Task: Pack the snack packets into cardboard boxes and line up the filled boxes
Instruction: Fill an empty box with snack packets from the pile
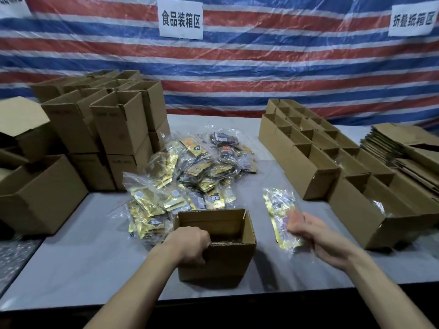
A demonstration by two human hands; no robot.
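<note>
Near edge: left hand [187, 244] clamped on the near-left rim of the open box [225, 264], fingers curled over the edge into the mouth, steadying it. Box stands upright on the grey table [90, 245], mouth up, plain brown corrugated card, stiff and square-cornered. Inside is dark, can't tell what's in it.

Right hand [316, 238] is just right of the box and apart from it, fingers closed round the near end of a snack packet [279, 210]. The packet is blurred: clear crinkly film with gold-yellow sachets inside, limp, glossy. Its long axis runs away from the person, far end leaning a little left, sticking out past the fingers.

Key relation: the box mouth lies left of the packet, about level with it. The right hand is the one to carry it, the left is busy on the rim. My read: the packet has to swing left and drop in, and the loose film could snag the rim.

Behind the box, right up against its far-left side, is the heap of packets [190, 167], same shiny film, gold and dark wrappers, slumped loose. To the right a row of boxes [306, 167] sits side by side, mouths up, the nearest showing a glint of film. Further right, flat cardboard [403, 148] in a stack. On the left, stacked boxes [123, 129]. Far back, a striped tarpaulin [237, 67] with a white sign [180, 19]
</note>
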